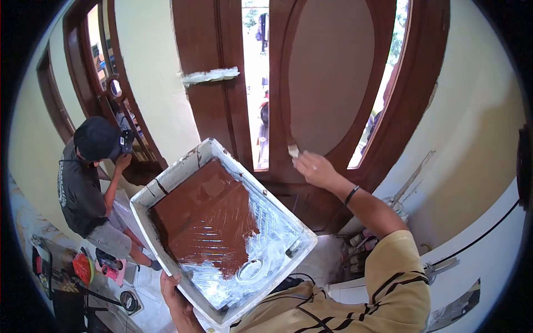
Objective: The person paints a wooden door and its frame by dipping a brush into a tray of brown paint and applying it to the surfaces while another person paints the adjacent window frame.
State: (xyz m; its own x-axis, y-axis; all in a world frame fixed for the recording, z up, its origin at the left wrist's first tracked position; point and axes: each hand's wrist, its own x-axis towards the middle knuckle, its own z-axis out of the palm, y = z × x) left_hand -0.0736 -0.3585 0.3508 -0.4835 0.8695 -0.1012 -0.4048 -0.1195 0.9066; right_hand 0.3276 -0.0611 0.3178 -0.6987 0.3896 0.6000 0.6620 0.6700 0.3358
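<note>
At far left a co-worker crouches by the window frame. The left hand clenches the near rim of the paint tray, which is lined with brown paint. The right hand grasps a small brush against the door. Judging by this, staining is underway; next comes steady strokes along the oval moulding.

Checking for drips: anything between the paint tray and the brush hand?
Head view: only brown door wood lies between the paint tray and the right hand holding the brush.
</note>
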